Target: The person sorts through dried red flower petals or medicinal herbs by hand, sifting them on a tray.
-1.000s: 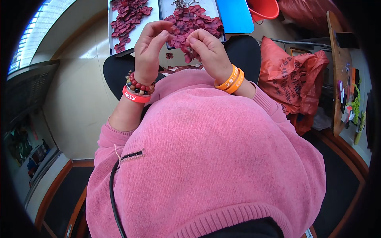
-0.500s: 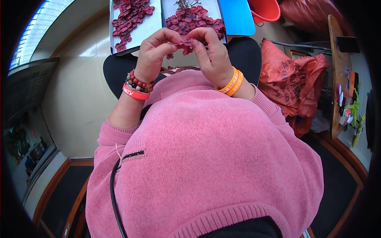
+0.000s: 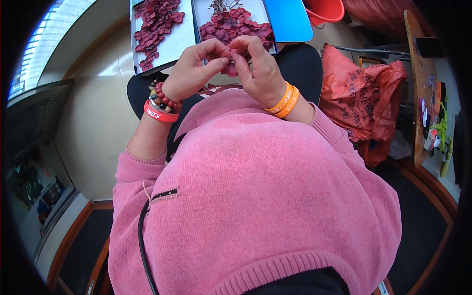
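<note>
Over my lap, my left hand (image 3: 197, 66) and my right hand (image 3: 260, 71) meet at the fingertips. Both pinch a dark red artificial flower (image 3: 229, 70), whose petals hang down between the thumbs. My fingers cover part of it. Just beyond them, the right white tray (image 3: 199, 12) holds a heap of dark red flower pieces (image 3: 238, 25) and some thin brown stems (image 3: 221, 6). More such flower pieces (image 3: 155, 32) lie in a strip on the left white tray (image 3: 182, 42).
A blue board (image 3: 290, 22) adjoins the right tray, with a red bucket (image 3: 327, 11) behind it. Red plastic bags (image 3: 364, 93) stand on my right, near a wooden-edged table (image 3: 415, 98). A black cord (image 3: 142, 246) runs down my left side.
My left wrist has turned and shifted slightly left and down. The flower between my fingers now hangs lower, with less of it showing. The trays appear shifted a little left and up.
</note>
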Demonstrator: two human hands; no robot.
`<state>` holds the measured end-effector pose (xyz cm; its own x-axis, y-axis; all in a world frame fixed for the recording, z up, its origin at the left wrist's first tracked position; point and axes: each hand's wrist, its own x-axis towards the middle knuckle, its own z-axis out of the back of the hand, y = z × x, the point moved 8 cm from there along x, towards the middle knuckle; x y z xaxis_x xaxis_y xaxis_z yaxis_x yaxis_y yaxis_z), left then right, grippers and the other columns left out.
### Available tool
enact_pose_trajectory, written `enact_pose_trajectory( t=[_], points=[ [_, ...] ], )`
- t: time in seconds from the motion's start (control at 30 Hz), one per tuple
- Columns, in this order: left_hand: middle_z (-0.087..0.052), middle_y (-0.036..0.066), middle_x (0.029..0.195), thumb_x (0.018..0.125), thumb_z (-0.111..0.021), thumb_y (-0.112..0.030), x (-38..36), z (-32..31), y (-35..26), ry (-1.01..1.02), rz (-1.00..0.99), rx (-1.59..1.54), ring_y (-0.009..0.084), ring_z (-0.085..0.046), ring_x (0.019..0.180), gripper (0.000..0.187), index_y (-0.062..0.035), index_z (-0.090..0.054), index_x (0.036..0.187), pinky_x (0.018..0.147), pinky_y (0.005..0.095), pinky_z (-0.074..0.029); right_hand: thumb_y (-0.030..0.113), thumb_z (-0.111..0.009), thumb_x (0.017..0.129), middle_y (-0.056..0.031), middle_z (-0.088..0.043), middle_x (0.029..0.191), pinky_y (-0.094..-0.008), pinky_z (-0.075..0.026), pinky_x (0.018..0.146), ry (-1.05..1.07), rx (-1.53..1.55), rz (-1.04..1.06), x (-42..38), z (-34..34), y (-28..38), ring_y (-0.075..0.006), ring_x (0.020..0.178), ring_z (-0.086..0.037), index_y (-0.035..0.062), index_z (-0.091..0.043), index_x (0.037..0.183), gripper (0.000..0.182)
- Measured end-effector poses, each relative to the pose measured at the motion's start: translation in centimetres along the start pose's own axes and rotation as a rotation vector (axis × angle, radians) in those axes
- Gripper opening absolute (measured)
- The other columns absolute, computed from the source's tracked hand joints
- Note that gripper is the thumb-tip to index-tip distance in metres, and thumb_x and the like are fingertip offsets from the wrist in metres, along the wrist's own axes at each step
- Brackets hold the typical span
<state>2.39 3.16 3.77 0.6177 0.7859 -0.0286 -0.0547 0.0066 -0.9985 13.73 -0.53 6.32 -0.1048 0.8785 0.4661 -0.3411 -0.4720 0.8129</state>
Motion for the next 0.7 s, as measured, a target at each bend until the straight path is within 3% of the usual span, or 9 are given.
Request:
enact_pose_trajectory(
  t=[0.07,0.17,0.2,0.33,0.43,0.47,0.57,0.6,0.7],
  points=[
    [-0.061,0.004,0.081,0.083,-0.057,-0.008,-0.3,0.3,0.7,-0.104,0.008,0.014,0.0113,-0.058,0.073,0.010,-0.0004,-0.058,0.088,0.064,0.0261,-0.045,0.001,-0.058,0.082,-0.0118,-0.058,0.080,-0.0312,-0.050,0.060,0.032,0.106,-0.104,0.1,-0.4,-1.0,-0.0227,0.069,-0.062,0.0019,-0.050,0.099,0.018],
    [-0.057,0.008,0.075,0.080,-0.057,-0.005,-1.0,0.3,-1.7,-0.271,-0.278,0.431,0.0167,-0.057,0.066,0.005,-0.0013,-0.056,0.084,0.062,0.0266,-0.043,0.003,-0.060,0.082,-0.0102,-0.059,0.079,-0.0277,-0.050,0.059,0.089,0.262,-0.284,0.0,-1.0,-2.2,-0.0171,0.067,-0.062,-0.0006,-0.054,0.091,0.011],
    [-0.051,0.010,0.071,0.077,-0.057,-0.003,-1.2,0.0,-2.3,-0.290,-0.277,0.460,0.0237,-0.054,0.067,0.005,-0.0021,-0.055,0.082,0.063,0.0303,-0.042,0.004,-0.061,0.082,-0.0096,-0.059,0.078,-0.0262,-0.050,0.059,0.095,0.279,-0.323,-0.3,-1.1,-2.7,-0.0156,0.066,-0.062,-0.0014,-0.055,0.088,0.010],
    [-0.053,0.010,0.074,0.078,-0.057,-0.004,-2.1,-1.0,-2.1,-0.320,-0.402,0.730,0.0278,-0.052,0.077,0.008,-0.0029,-0.055,0.085,0.067,0.0373,-0.042,0.005,-0.060,0.082,-0.0063,-0.060,0.076,-0.0228,-0.048,0.057,0.185,0.355,-0.492,-1.5,-1.9,-4.5,-0.0113,0.062,-0.060,-0.0011,-0.059,0.086,0.007],
    [-0.055,0.006,0.081,0.084,-0.055,-0.003,-2.0,-1.3,1.2,-0.233,-0.200,0.566,0.0121,-0.054,0.072,0.006,0.0000,-0.054,0.089,0.065,0.0235,-0.044,0.005,-0.061,0.081,-0.0051,-0.059,0.077,-0.0232,-0.048,0.058,0.228,0.433,-0.630,-2.4,-1.9,-5.0,-0.0099,0.065,-0.058,0.0004,-0.060,0.086,0.007],
    [-0.057,0.004,0.083,0.088,-0.053,-0.006,-1.9,-1.3,3.1,-0.197,-0.029,0.328,0.0086,-0.054,0.073,0.009,0.0008,-0.054,0.093,0.065,0.0223,-0.046,0.006,-0.061,0.081,-0.0049,-0.058,0.078,-0.0233,-0.048,0.058,0.231,0.455,-0.660,-2.6,-1.9,-5.2,-0.0095,0.066,-0.058,0.0009,-0.060,0.086,0.007],
    [-0.056,0.001,0.082,0.091,-0.051,-0.009,-1.1,-2.3,5.3,-0.039,0.180,0.067,0.0064,-0.054,0.077,0.011,0.0003,-0.054,0.095,0.066,0.0230,-0.046,0.007,-0.061,0.080,-0.0056,-0.054,0.085,-0.0226,-0.047,0.059,0.146,0.326,-0.606,-3.0,-0.9,-6.6,-0.0092,0.068,-0.055,0.0016,-0.060,0.085,0.007],
    [-0.058,0.005,0.082,0.088,-0.053,-0.008,-0.4,-2.2,6.0,-0.007,0.141,0.123,0.0127,-0.058,0.076,0.009,-0.0010,-0.056,0.093,0.067,0.0253,-0.046,0.007,-0.061,0.080,-0.0057,-0.053,0.087,-0.0224,-0.046,0.059,0.125,0.276,-0.573,-2.9,-0.3,-6.7,-0.0091,0.067,-0.054,0.0017,-0.060,0.084,0.007],
    [-0.060,0.013,0.079,0.080,-0.055,-0.007,2.4,0.4,4.5,-0.236,-0.216,0.756,0.0289,-0.059,0.075,0.009,-0.0014,-0.057,0.087,0.065,0.0372,-0.047,0.005,-0.061,0.078,-0.0055,-0.050,0.091,-0.0221,-0.045,0.059,0.080,0.183,-0.492,-2.6,1.3,-7.0,-0.0087,0.066,-0.052,0.0018,-0.059,0.082,0.006]
  ],
)
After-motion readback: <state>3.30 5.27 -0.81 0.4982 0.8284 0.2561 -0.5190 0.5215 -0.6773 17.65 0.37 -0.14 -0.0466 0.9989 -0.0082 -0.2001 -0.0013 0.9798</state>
